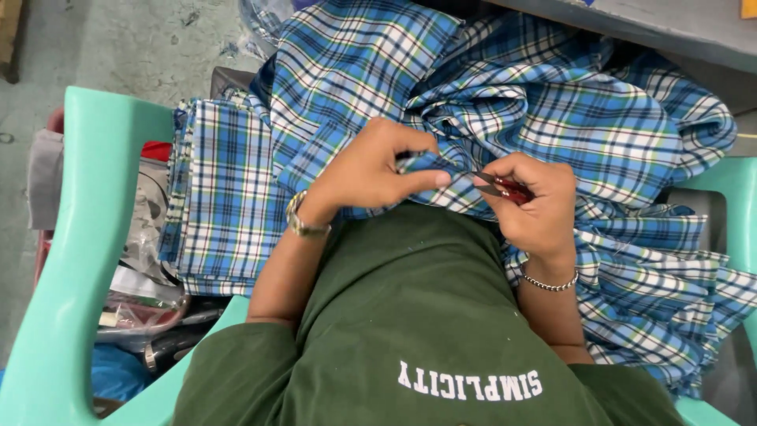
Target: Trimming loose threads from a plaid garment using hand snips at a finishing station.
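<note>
A blue, white and green plaid garment (552,102) lies bunched across my lap. My left hand (374,170) pinches a fold of this cloth between thumb and fingers; a watch sits on that wrist. My right hand (536,209) grips a small red-handled thread snipper (501,188), its blades pointing left at the pinched fold. A bead bracelet circles my right wrist. The two hands nearly touch at the fold.
A stack of folded plaid cloth (221,197) rests to my left. I sit in a mint-green plastic chair (87,221). Bags and clutter (142,308) lie beside the chair on the left. A grey table edge (670,28) runs along the top right.
</note>
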